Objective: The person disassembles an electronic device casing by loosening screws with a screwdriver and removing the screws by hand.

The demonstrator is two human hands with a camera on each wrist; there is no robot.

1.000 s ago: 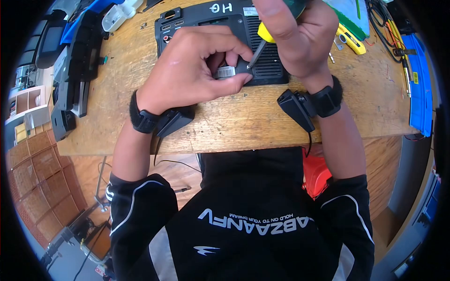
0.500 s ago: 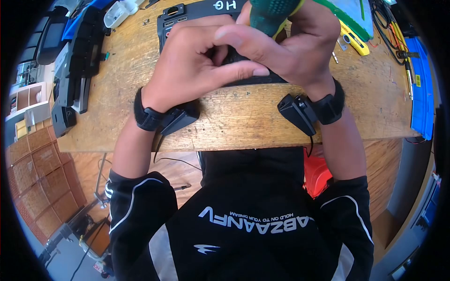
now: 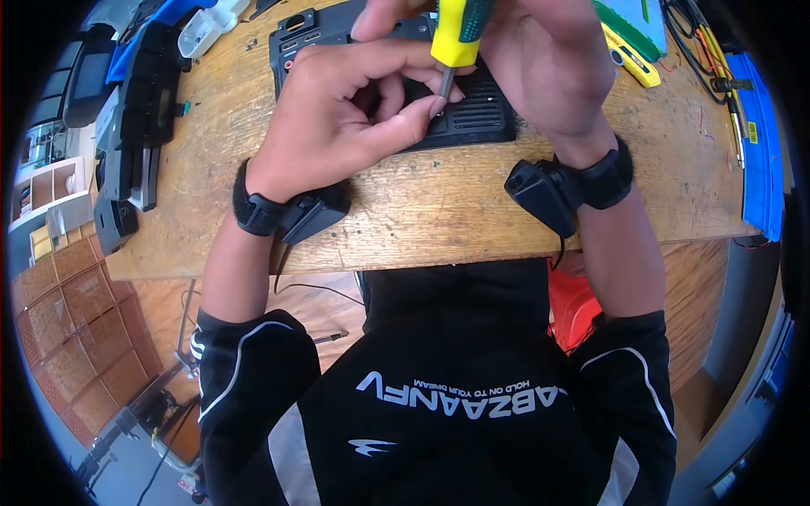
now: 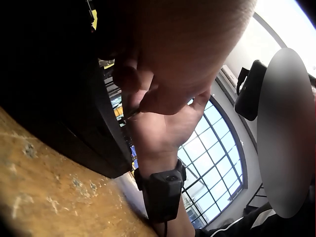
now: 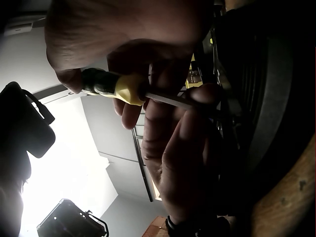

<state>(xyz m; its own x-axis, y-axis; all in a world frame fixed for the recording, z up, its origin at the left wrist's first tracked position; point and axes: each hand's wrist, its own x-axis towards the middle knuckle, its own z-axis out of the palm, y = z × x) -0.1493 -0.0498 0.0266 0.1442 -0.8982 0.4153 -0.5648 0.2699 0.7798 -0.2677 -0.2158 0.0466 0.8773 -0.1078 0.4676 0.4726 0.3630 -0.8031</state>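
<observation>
A screwdriver [image 3: 456, 38] with a yellow and green handle stands nearly upright over a black device housing [image 3: 483, 114] that has vent slots. My right hand [image 3: 553, 80] grips its handle from above, the thumb near the butt end in the right wrist view. Low on the metal shaft [image 5: 170, 98], the thumb and forefinger of my left hand [image 3: 325, 122] pinch it close above the housing. The tip is mostly hidden behind these fingertips. The left wrist view has the housing's dark side [image 4: 94, 133] close by, with the right hand [image 4: 160, 133] beyond.
The housing lies on a worn wooden table [image 3: 413, 211]. Black equipment [image 3: 143, 110] and a white plastic container [image 3: 202, 34] stand to the left. On the right are a yellow utility knife [image 3: 637, 66], cables [image 3: 700, 51] and a blue tray [image 3: 757, 152].
The right hand has shifted around the handle, and the screwdriver has gone from leaning right to nearly upright. The left thumb and forefinger have closed in on the shaft.
</observation>
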